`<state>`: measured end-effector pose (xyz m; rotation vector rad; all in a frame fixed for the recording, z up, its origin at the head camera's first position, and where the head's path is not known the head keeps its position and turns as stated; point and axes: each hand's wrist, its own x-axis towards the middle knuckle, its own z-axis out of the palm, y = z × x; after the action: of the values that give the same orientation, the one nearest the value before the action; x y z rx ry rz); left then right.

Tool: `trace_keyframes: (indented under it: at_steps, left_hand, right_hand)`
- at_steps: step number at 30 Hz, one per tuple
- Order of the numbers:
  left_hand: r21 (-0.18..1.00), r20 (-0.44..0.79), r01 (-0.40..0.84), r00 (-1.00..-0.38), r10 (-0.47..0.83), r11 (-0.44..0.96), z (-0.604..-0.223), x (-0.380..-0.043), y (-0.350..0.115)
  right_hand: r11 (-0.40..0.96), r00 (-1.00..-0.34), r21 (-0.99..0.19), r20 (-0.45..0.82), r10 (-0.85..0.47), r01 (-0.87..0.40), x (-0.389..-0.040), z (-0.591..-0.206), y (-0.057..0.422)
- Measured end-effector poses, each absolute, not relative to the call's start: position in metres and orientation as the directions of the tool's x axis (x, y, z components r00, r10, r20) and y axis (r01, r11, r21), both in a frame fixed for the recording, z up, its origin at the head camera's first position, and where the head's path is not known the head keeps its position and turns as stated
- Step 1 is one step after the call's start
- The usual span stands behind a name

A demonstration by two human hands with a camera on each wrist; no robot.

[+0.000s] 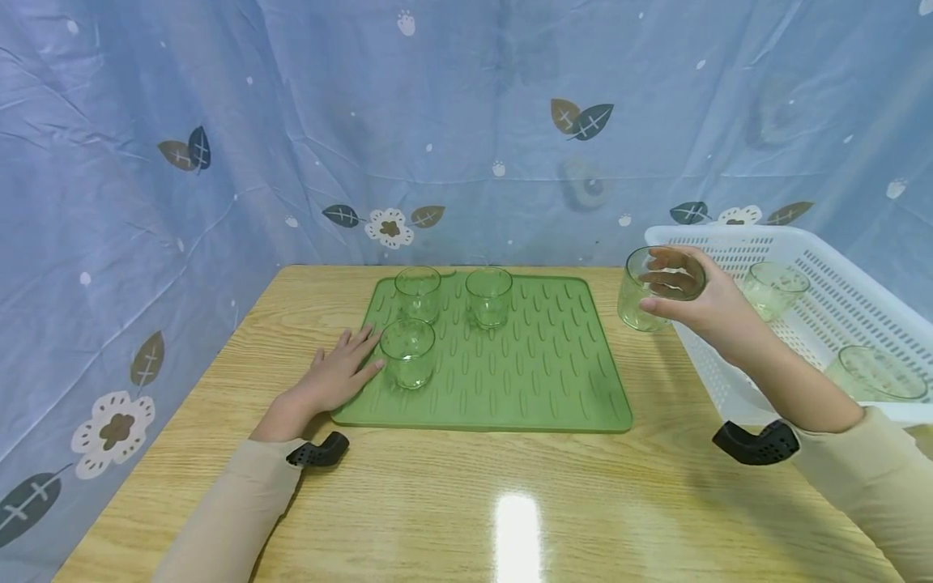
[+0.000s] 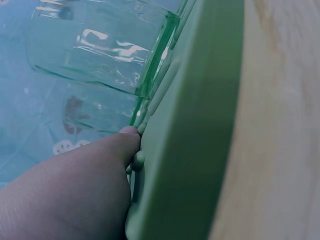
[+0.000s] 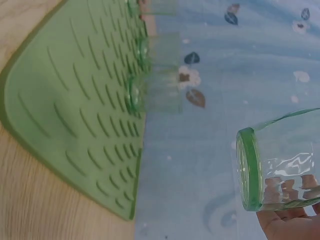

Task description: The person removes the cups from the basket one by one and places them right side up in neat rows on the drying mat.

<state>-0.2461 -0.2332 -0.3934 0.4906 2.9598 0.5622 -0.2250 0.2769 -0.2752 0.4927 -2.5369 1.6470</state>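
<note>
My right hand grips a clear greenish drinking glass upright, just left of the white basket; its thick base shows in the right wrist view, raised above mat level. My left hand lies with fingers spread on the left edge of the green ridged mat. Its thumb and index finger come close beside the front glass. Behind that one stand two more glasses, the back-left glass and the back-middle glass, all upright on the mat.
A white perforated plastic basket stands on the right with two glasses inside, one glass farther back and another glass nearer. The wooden table ends at a blue patterned curtain behind and to the left.
</note>
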Motion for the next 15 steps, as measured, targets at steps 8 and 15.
trace_keyframes:
  at_steps: [8, 15]
  left_hand:
    - [0.375, -0.037, 0.292, -0.944, 0.329, 0.880, -0.394, -0.246, -0.233]
    - [0.375, -0.030, 0.296, -0.943, 0.331, 0.879, -0.395, -0.248, -0.234]
  right_hand:
    - [0.287, -0.929, -0.900, 0.250, -0.275, -0.327, -0.224, -0.276, 0.253]
    - [0.238, -0.923, -0.915, 0.252, -0.292, -0.325, -0.226, -0.279, 0.231]
